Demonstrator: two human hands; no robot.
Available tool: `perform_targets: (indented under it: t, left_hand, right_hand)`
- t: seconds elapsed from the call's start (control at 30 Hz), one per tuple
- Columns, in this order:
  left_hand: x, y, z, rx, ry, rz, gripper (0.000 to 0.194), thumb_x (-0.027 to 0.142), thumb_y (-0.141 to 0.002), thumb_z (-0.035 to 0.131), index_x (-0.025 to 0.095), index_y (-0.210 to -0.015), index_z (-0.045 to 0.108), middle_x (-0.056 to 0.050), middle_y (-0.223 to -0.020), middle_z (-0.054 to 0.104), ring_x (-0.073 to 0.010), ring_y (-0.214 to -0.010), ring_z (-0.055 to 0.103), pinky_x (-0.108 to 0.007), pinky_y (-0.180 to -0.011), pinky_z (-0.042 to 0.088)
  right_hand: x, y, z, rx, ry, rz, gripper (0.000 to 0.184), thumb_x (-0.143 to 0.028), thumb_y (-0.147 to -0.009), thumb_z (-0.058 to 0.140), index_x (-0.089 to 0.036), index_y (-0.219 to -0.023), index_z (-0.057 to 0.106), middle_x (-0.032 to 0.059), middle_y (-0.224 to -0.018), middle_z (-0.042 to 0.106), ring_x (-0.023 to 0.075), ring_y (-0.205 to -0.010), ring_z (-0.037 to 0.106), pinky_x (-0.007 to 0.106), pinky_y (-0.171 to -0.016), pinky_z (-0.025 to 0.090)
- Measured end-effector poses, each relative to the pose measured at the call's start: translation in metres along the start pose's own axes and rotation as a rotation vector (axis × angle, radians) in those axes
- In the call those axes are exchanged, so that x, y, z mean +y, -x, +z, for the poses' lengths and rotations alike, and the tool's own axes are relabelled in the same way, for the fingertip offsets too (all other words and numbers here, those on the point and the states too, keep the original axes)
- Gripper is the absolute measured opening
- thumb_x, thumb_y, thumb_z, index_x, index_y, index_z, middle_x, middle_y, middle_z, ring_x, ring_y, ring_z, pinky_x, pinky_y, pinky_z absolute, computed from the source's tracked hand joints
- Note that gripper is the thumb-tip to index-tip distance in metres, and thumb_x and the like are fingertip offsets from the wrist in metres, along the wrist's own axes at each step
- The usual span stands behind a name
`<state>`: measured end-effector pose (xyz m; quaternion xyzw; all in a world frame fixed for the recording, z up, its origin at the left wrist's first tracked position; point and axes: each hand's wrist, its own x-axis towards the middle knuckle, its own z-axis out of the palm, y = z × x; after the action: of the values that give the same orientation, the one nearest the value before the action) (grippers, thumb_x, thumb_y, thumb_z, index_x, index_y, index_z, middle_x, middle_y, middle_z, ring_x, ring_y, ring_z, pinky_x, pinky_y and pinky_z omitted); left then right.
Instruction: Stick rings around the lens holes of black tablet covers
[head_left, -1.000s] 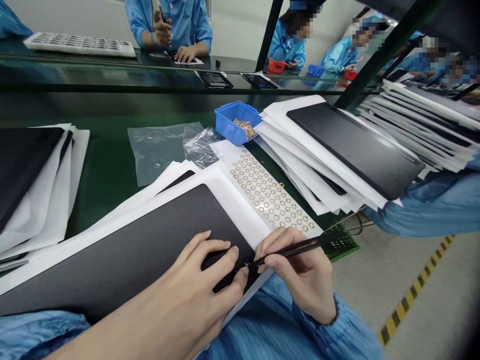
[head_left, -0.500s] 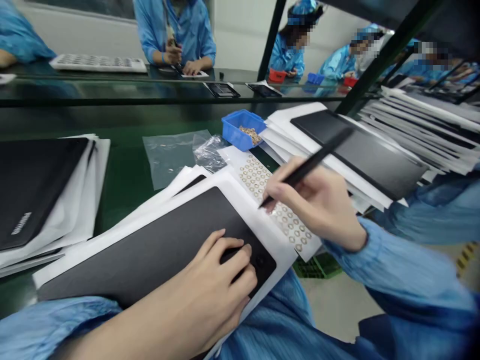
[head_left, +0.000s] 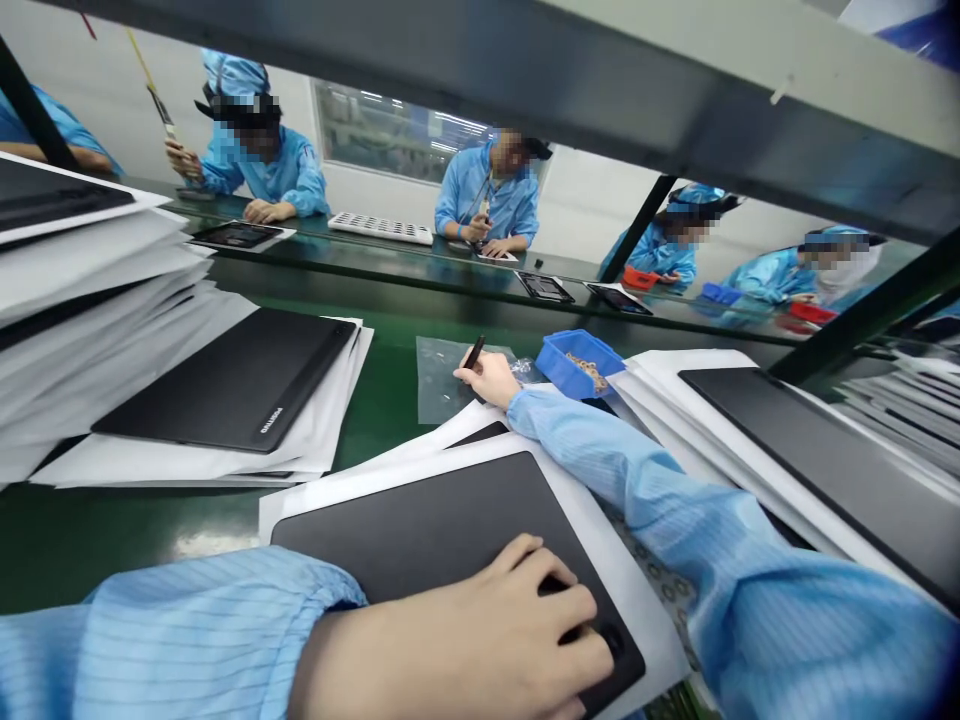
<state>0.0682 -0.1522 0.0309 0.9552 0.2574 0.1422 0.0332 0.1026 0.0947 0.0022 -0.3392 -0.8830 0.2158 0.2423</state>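
My left hand (head_left: 480, 640) lies on the near right corner of a black flat panel (head_left: 435, 530) that rests on white sheets, its fingers curled down onto the surface. My right hand (head_left: 491, 378) is stretched far forward with its arm across the panel, closed on black tweezers (head_left: 472, 353) whose end points up. It hovers over a clear plastic bag (head_left: 439, 385), just left of a blue bin (head_left: 579, 364) holding small gold rings. The sheet of gold ring stickers (head_left: 660, 580) is mostly hidden under my right sleeve.
A stack of black panels on white sheets (head_left: 240, 385) lies at left, another (head_left: 817, 455) at right, a taller pile (head_left: 67, 290) at far left. A grey shelf beam (head_left: 525, 70) runs overhead. Several people in blue coats work at the far bench.
My right hand left the ring sticker sheet and reached forward to the clear bag beside the blue bin. My head has risen, showing more of the far bench. My left hand stayed on the panel.
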Motion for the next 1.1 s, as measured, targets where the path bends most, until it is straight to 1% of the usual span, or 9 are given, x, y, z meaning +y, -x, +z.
perform_targets:
  t: [0.1,0.27,0.43,0.53,0.6,0.7,0.83,0.93,1.1]
  left_hand:
    - [0.001,-0.002,-0.003,-0.024,0.01,-0.014,0.017,0.029,-0.095,0.045,0.015,-0.093,0.053,-0.004,-0.1,0.057,-0.0205,-0.103,0.051,-0.032,-0.094,0.039]
    - [-0.01,-0.005,-0.008,-0.025,0.074,-0.122,0.013,0.027,-0.092,0.049,0.018,-0.1,0.054,-0.001,-0.109,0.057,-0.0177,-0.102,0.049,-0.027,-0.091,0.041]
    - [-0.062,0.003,-0.008,0.138,0.059,-0.57,0.023,0.026,-0.088,0.048,0.013,-0.106,0.053,-0.011,-0.114,0.054,-0.0248,-0.106,0.046,-0.04,-0.094,0.038]
    - [-0.088,0.013,-0.009,0.155,0.094,-0.768,0.028,0.035,-0.092,0.039,0.012,-0.1,0.054,-0.01,-0.095,0.059,-0.0237,-0.086,0.055,-0.036,-0.077,0.042]
    - [-0.093,0.017,-0.011,0.12,0.137,-0.794,0.031,0.039,-0.093,0.036,0.015,-0.088,0.056,-0.005,-0.079,0.059,-0.0191,-0.069,0.054,-0.03,-0.064,0.04]
    - [-0.091,0.017,-0.012,0.104,0.165,-0.794,0.032,0.04,-0.092,0.037,0.017,-0.078,0.055,-0.003,-0.074,0.056,-0.0167,-0.065,0.051,-0.028,-0.061,0.035]
    - [-0.09,0.013,-0.007,0.112,0.184,-0.797,0.031,0.038,-0.091,0.035,0.018,-0.072,0.049,-0.001,-0.068,0.052,-0.0159,-0.062,0.047,-0.027,-0.059,0.032]
    - [-0.093,0.011,-0.004,0.127,0.198,-0.777,0.03,0.038,-0.091,0.032,0.02,-0.069,0.042,-0.001,-0.069,0.049,-0.016,-0.063,0.045,-0.028,-0.061,0.032]
    - [-0.085,0.009,-0.015,0.194,0.251,-0.776,0.032,0.041,-0.094,0.024,0.021,-0.072,0.035,0.001,-0.073,0.044,-0.0152,-0.067,0.043,-0.028,-0.064,0.032]
  right_hand:
    - [-0.005,-0.002,-0.017,-0.016,0.017,-0.005,0.004,-0.017,-0.079,0.059,-0.016,-0.077,0.061,0.0042,-0.077,0.067,0.0158,-0.075,0.061,0.025,-0.073,0.045]
    - [-0.024,0.014,-0.08,0.006,0.113,0.023,0.027,-0.028,-0.088,0.047,-0.015,-0.069,0.061,0.0049,-0.072,0.067,0.0155,-0.069,0.06,0.025,-0.067,0.042]
    - [-0.028,0.091,-0.123,-0.085,0.178,0.114,0.022,-0.019,-0.082,0.052,-0.017,-0.06,0.057,0.0008,-0.056,0.06,0.0131,-0.052,0.053,0.025,-0.055,0.036]
    - [-0.024,0.146,-0.128,-0.109,0.22,0.203,0.024,-0.025,-0.08,0.056,-0.019,-0.057,0.051,-0.0001,-0.051,0.055,0.013,-0.048,0.046,0.026,-0.05,0.029]
    - [-0.022,0.175,-0.123,-0.154,0.232,0.26,0.029,-0.032,-0.08,0.056,-0.02,-0.056,0.046,-0.0013,-0.049,0.049,0.0128,-0.047,0.042,0.027,-0.048,0.025]
    - [-0.019,0.2,-0.112,-0.152,0.202,0.272,0.034,-0.039,-0.084,0.051,-0.02,-0.057,0.043,-0.0017,-0.052,0.046,0.0128,-0.05,0.041,0.027,-0.05,0.025]
    - [-0.018,0.205,-0.102,-0.164,0.156,0.295,0.034,-0.045,-0.083,0.054,-0.019,-0.062,0.046,-0.0014,-0.057,0.046,0.0126,-0.054,0.041,0.026,-0.051,0.025]
    - [-0.023,0.204,-0.103,-0.224,0.061,0.201,0.03,-0.04,-0.083,0.054,-0.017,-0.064,0.049,-0.0022,-0.059,0.045,0.0121,-0.056,0.041,0.026,-0.053,0.026]
    - [-0.043,0.2,-0.113,-0.053,-0.082,0.108,0.028,-0.041,-0.089,0.044,-0.018,-0.074,0.051,0.0001,-0.069,0.05,0.0154,-0.065,0.045,0.028,-0.061,0.035]
